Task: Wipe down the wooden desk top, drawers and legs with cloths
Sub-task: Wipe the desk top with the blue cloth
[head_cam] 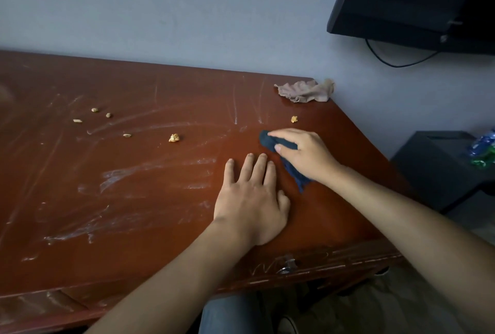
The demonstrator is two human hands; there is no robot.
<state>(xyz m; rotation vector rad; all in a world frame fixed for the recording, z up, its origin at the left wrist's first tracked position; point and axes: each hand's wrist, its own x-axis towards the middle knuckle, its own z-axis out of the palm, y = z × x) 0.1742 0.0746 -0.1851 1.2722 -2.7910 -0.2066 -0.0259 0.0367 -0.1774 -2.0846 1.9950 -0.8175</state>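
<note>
The reddish-brown wooden desk top [134, 194] fills the view, streaked with white dusty smears. My right hand [302, 154] grips a dark blue cloth [267, 139] against the desk near its right side; the cloth's tail trails out under my wrist. My left hand [251, 199] lies flat on the wood just left of it, fingers straight and spread. A crumpled beige cloth [305, 91] lies at the desk's far right corner, apart from both hands. A drawer front with a metal lock [288, 266] shows at the near edge.
Several small yellowish crumbs, such as one [174, 137], are scattered over the desk's middle and left. A black monitor [412, 1] hangs on the wall at upper right with a cable below. A dark stand [439, 170] with green-and-blue packaging stands right of the desk.
</note>
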